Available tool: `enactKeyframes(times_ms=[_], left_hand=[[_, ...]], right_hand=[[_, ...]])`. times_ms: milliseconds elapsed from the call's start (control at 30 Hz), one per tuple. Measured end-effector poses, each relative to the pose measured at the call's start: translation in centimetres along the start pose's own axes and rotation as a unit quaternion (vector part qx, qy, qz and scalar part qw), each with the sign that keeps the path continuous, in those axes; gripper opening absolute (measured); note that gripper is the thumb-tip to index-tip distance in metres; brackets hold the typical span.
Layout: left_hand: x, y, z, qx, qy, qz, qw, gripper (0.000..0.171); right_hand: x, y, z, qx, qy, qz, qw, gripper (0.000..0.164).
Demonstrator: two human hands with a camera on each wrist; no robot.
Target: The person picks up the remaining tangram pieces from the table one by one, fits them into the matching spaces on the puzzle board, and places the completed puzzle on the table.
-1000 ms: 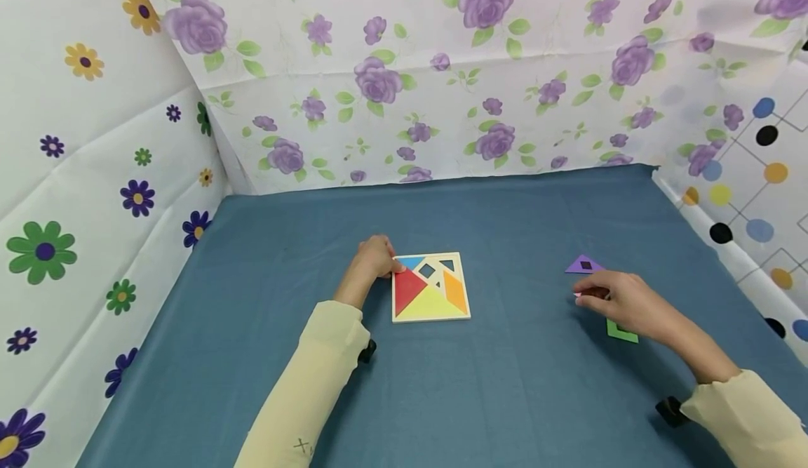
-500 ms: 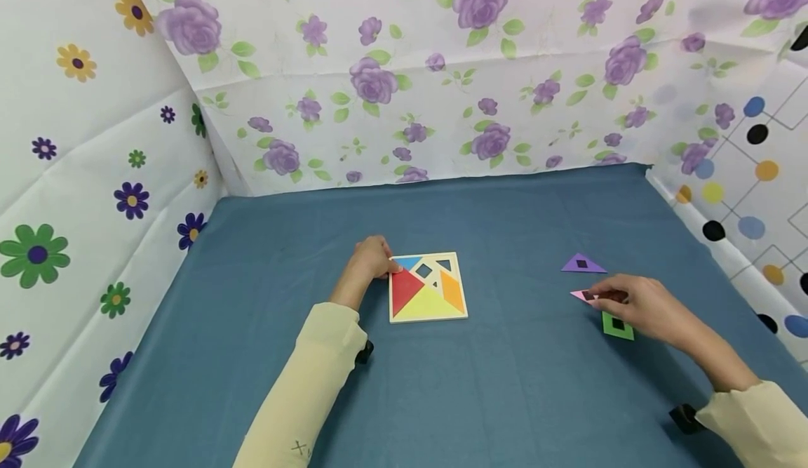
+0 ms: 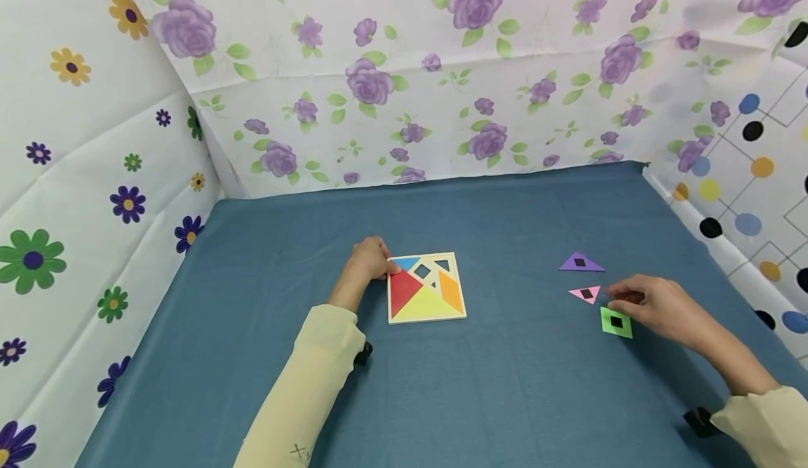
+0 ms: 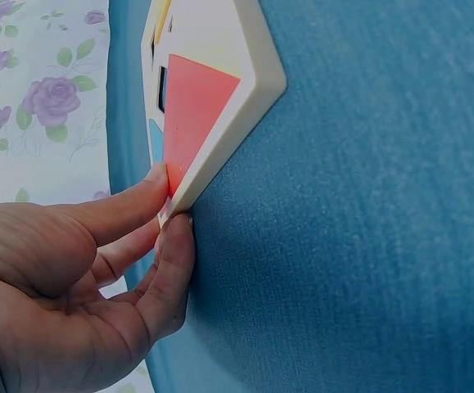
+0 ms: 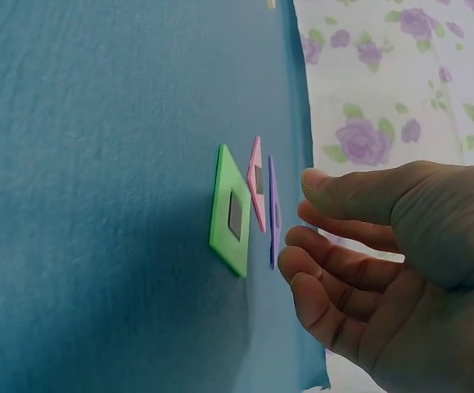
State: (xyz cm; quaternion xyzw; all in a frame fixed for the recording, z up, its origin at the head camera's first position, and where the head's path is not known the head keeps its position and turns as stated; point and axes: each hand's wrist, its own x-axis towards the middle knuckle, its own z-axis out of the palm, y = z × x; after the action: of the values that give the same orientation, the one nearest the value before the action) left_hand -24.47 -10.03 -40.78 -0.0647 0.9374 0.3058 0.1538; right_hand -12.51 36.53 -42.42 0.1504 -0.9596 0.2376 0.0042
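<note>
My left hand (image 3: pixel 368 261) pinches the left edge of a square tangram board (image 3: pixel 426 317), thumb on top and fingers under the side. In the board lie a red triangle (image 4: pixel 191 115), a yellow triangle (image 3: pixel 426 305), an orange parallelogram (image 3: pixel 451 292) and a blue piece (image 3: pixel 406 262); its upper right part is bare, with dark cut-outs. My right hand (image 3: pixel 659 306) hovers with loosely bent fingers and nothing between them. Beside and below it on the cloth lie a pink triangle (image 3: pixel 591 290), a green square (image 5: pixel 224 209) and a purple triangle (image 3: pixel 582 265), each with a dark square on it.
A blue cloth (image 3: pixel 505 384) covers the table. Behind it hangs a white sheet with purple roses (image 3: pixel 372 82). Patterned sheets stand at both sides, a flowered one (image 3: pixel 76 145) at left and a dotted one (image 3: pixel 776 208) at right.
My right hand has let go of the pink triangle, which now lies between the purple triangle and the green square, and has drawn back to the right. My left hand keeps its hold.
</note>
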Motion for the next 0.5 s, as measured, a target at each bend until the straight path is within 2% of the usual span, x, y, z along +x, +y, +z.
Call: enactKeyframes(times_ms=[167, 500], left_hand=[[0.04, -0.13, -0.05, 0.001, 0.000, 0.004, 1.0000, 0.027], [0.08, -0.11, -0.01, -0.001, 0.001, 0.001, 1.0000, 0.027]], right_hand=[[-0.23, 0.32, 0.14, -0.018, -0.013, 0.026, 0.999, 0.026], [-0.73, 0.26, 0.59, -0.039, -0.039, 0.065, 0.996, 0.049]])
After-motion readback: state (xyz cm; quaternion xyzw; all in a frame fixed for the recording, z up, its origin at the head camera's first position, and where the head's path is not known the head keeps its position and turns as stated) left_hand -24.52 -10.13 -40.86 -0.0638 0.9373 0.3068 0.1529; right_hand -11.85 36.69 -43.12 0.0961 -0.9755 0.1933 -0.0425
